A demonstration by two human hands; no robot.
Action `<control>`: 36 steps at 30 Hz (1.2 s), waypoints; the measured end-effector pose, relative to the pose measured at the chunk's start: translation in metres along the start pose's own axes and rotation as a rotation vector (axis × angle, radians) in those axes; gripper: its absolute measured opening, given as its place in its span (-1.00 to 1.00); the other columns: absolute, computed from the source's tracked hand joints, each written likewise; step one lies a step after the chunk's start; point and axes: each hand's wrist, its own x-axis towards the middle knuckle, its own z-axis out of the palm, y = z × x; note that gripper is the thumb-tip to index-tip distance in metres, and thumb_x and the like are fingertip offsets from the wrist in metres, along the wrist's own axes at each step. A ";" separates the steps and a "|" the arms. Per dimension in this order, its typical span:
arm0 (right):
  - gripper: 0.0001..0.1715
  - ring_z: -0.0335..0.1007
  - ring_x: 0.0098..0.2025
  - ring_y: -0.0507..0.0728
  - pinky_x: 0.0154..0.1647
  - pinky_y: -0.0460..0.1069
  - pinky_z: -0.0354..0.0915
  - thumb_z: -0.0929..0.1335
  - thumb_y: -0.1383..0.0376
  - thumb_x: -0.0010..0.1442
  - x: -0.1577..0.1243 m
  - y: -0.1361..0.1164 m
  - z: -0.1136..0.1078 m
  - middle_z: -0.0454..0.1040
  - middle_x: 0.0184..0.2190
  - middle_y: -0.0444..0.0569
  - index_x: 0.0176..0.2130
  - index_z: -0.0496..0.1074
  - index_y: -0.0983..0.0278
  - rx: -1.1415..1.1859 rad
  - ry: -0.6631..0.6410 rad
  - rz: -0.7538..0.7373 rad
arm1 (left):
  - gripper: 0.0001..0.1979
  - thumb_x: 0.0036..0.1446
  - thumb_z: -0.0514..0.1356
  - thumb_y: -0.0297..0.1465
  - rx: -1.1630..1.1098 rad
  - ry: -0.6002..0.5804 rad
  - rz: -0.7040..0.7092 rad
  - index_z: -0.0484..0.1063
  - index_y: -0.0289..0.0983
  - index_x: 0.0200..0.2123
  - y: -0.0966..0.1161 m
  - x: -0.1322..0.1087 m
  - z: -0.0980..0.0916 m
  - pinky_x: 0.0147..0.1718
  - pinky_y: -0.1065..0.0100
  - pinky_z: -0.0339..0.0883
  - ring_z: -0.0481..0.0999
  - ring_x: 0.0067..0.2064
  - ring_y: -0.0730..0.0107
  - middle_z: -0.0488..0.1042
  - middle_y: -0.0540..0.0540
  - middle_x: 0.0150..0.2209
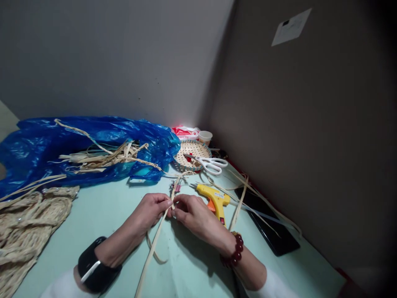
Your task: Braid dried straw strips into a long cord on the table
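My left hand (151,211) and my right hand (194,215) meet at the middle of the pale green table (102,215). Both pinch a braid of dried straw strips (173,192) that runs away from me towards a small pink clip (177,187). Loose strip ends (151,252) trail from under my hands back towards me. A black watch sits on my left wrist, a dark red bead bracelet (233,251) on my right. A yellow glue gun (214,199) lies just right of my right hand.
A blue plastic bag (77,145) with straw strips on it lies at the back left. Woven straw work (27,223) fills the left edge. A round woven tray (189,152) carries white scissors (212,164); a paper cup (205,136) stands behind. A black tablet (269,227) lies by the right wall.
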 end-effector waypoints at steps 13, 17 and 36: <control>-0.73 0.36 -0.25 0.12 -0.22 -0.04 0.16 0.24 0.33 0.26 -0.006 0.000 -0.021 0.52 -0.33 -0.01 -0.13 0.47 0.30 -0.147 0.176 0.036 | -0.64 -0.04 0.21 -0.18 0.057 0.169 0.057 0.27 -0.26 -0.70 0.000 -0.009 0.006 -0.62 0.44 -0.24 -0.03 -0.65 0.56 0.08 0.16 -0.75; -0.72 0.35 -0.12 0.19 -0.13 0.01 0.17 0.22 0.37 0.26 -0.006 0.002 -0.028 0.50 -0.20 0.09 -0.09 0.44 0.33 -0.293 0.214 0.029 | -0.65 0.00 0.18 -0.16 0.000 0.158 0.021 0.25 -0.24 -0.66 0.003 -0.017 0.005 -0.63 0.43 -0.25 -0.07 -0.65 0.56 0.04 0.18 -0.74; -0.86 0.36 -0.33 0.08 -0.32 -0.08 0.17 0.28 0.34 0.26 0.038 0.004 -0.048 0.50 -0.33 -0.03 -0.16 0.38 0.31 -0.273 -0.083 -0.210 | -0.69 0.11 0.17 -0.20 -0.072 0.077 0.106 0.29 -0.26 -0.56 0.002 -0.015 -0.014 -0.57 0.42 -0.15 0.02 -0.57 0.52 0.11 0.14 -0.64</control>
